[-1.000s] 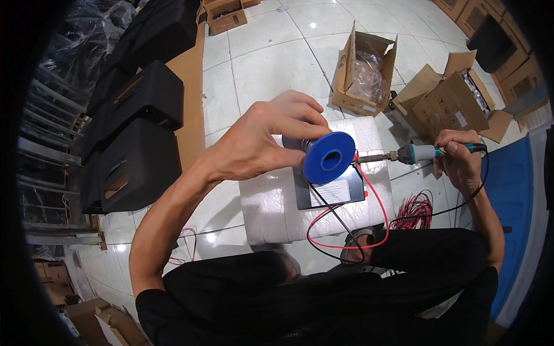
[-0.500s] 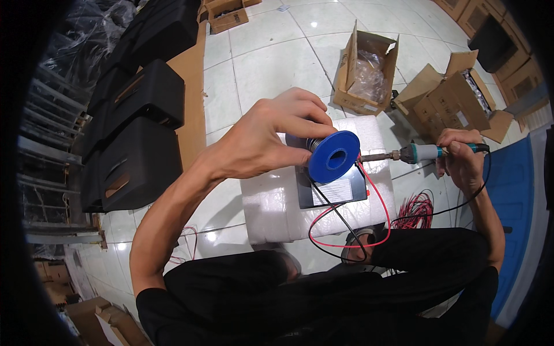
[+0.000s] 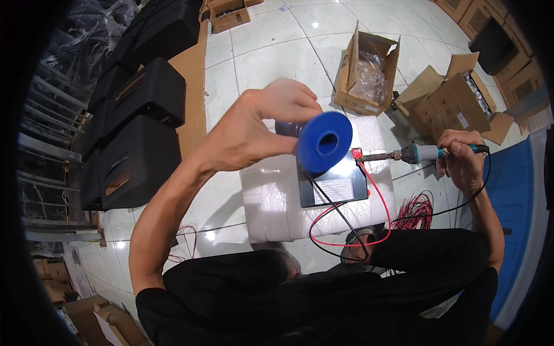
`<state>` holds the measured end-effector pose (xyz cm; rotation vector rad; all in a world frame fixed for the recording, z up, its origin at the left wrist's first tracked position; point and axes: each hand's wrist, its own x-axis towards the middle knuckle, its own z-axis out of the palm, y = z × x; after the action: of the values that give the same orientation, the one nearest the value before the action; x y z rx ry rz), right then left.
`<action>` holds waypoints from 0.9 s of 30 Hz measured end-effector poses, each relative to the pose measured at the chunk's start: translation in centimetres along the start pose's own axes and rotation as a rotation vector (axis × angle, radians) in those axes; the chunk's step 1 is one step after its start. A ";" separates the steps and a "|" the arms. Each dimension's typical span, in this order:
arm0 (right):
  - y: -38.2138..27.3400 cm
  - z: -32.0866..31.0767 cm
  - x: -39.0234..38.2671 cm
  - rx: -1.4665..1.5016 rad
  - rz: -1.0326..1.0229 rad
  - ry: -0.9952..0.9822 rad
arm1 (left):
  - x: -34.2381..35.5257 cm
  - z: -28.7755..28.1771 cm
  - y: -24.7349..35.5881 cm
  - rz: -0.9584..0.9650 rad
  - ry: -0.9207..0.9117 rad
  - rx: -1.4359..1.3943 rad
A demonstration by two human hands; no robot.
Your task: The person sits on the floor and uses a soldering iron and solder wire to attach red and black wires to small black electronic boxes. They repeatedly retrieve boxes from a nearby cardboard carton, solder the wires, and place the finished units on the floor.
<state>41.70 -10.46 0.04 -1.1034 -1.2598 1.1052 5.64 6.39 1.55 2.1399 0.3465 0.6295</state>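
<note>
My left hand (image 3: 254, 124) grips a blue solder spool (image 3: 311, 155) and holds it above a dark box-shaped battery (image 3: 352, 187) with a white label. Closed around a soldering iron (image 3: 427, 152), my right hand (image 3: 463, 154) is at the right. The iron's tip reaches a red terminal (image 3: 356, 154) at the battery's right edge, where a red wire (image 3: 379, 190) joins. A black wire (image 3: 337, 213) comes out from under the spool, which hides part of the battery top. The battery lies on a white foam block (image 3: 268, 207).
Black cases (image 3: 135, 164) stand along the left. An opened carton (image 3: 346, 86) with clear plastic and another open carton (image 3: 447, 109) sit beyond the foam. A bundle of red wires (image 3: 416, 212) lies on the tiled floor beside it. A blue panel (image 3: 519, 213) is at far right.
My left hand has drawn the spool up and to the left, away from the iron's tip, uncovering the red terminal. My right hand and the iron stay nearly in place.
</note>
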 end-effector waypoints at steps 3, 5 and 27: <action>0.0 0.0 0.0 0.002 -0.001 -0.004 | -0.2 -0.4 -0.1 0.004 0.034 0.013; 0.0 0.0 0.0 0.003 -0.005 -0.005 | -0.3 -0.4 -0.2 0.000 0.041 0.014; 0.2 -0.5 0.1 -0.023 -0.017 -0.064 | -0.4 -0.2 0.1 -0.007 0.035 0.003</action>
<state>42.22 -10.31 -0.18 -1.0797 -1.3325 1.1231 5.16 6.25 1.64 2.1314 0.3745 0.6634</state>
